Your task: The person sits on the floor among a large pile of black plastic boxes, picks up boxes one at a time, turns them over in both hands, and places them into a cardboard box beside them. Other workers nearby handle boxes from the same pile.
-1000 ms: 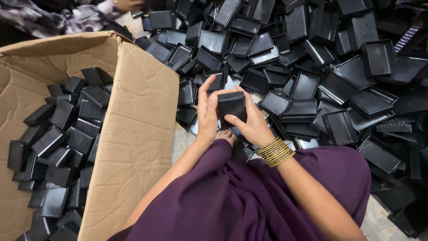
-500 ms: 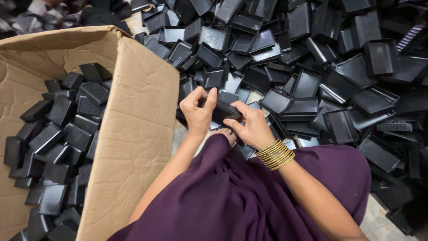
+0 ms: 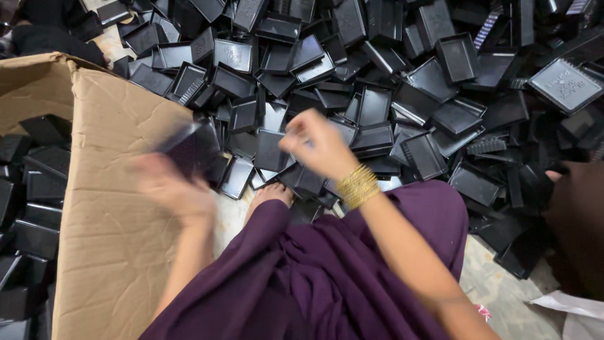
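Head view: left hand (image 3: 173,189) blurred over the cardboard flap (image 3: 119,214), gripping a black tray (image 3: 192,148) just short of the box (image 3: 38,82). Could slip out of that loose-looking grip and land on the floor instead of among the trays (image 3: 31,189) inside. Right hand (image 3: 318,145) above the pile (image 3: 390,94), fingers half curled, holding nothing clear; cannot tell more through the blur. Bare foot (image 3: 274,192) touching the pile's edge — might get pinched by sliding trays.
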{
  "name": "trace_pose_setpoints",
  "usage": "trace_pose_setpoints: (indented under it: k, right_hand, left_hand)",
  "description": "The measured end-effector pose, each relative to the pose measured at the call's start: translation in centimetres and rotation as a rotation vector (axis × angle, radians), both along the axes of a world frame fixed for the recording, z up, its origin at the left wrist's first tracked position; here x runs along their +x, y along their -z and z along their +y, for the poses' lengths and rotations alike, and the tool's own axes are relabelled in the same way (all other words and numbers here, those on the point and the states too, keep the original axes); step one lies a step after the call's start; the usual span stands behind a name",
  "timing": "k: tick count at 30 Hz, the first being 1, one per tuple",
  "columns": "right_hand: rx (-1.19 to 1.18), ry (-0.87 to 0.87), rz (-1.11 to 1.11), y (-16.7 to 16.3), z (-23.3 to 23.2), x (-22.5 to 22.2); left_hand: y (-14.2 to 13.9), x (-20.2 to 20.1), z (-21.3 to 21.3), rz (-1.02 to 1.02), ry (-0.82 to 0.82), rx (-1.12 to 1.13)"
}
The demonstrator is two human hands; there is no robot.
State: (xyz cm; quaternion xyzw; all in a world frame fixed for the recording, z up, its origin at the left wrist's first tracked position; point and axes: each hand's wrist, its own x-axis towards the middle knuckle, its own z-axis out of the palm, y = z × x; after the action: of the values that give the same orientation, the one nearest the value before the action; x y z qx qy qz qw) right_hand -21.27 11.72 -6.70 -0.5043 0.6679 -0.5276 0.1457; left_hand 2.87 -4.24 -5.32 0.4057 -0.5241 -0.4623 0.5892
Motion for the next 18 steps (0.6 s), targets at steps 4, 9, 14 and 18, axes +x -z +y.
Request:
trace_pose_setpoints:
  k: [4, 9, 14, 18]
  right_hand:
    - [0.22, 0.52, 0.601, 2.2, 1.2, -6.8]
    - [0.568, 0.826, 0.699, 6.8, -1.3, -8.4]
    - [0.439, 0.672, 0.557, 7.3, -1.4, -9.1]
    - [0.084, 0.46, 0.236, 4.1, 0.3, -8.1]
  left_hand:
    - [-3.8, 4.1, -4.7, 0.703, 0.036, 0.136]
    - [-4.5, 1.9, -3.2, 0.657, 0.117, 0.156]
    - [-3.3, -3.5, -0.8, 0.373, 0.576, 0.277]
    - [-1.5, -7.5, 0.4, -0.042, 0.861, 0.139]
